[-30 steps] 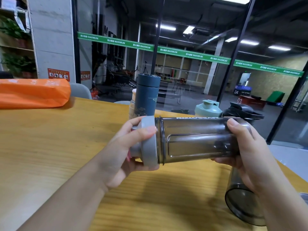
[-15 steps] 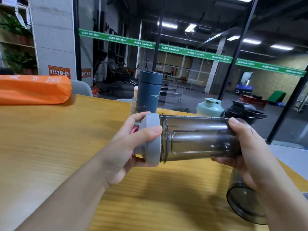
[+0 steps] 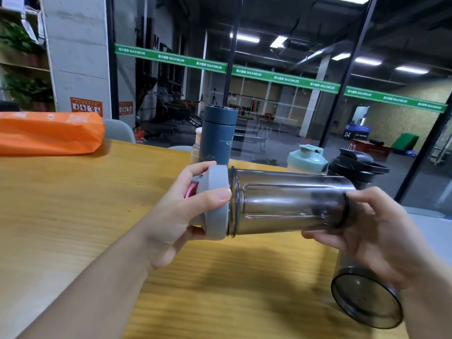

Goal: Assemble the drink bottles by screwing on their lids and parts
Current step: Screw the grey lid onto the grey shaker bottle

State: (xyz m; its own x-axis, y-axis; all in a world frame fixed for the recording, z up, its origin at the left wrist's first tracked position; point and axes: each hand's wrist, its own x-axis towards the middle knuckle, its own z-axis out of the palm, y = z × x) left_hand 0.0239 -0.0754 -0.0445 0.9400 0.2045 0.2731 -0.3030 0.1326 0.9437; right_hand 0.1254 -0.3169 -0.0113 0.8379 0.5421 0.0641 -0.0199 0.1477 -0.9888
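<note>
Wooden worktop [image 3: 73, 216], glass wall behind (gym beyond). Left hand [image 3: 178, 216] grips grey lid [image 3: 215, 204]; right hand [image 3: 367, 231] cups smoky bottle [image 3: 288, 204]. Orange bag [image 3: 49, 133] at ten o'clock.

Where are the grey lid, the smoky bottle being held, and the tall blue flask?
grey lid [image 3: 215, 201], head view, its side rim
smoky bottle [image 3: 281, 201], head view, mid wall
blue flask [image 3: 217, 133], head view, its body

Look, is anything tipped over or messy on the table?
Yes, one thing: a smoky cup part lies on its side near the table edge, under the right hand. Nothing looks spilled or broken.
</note>
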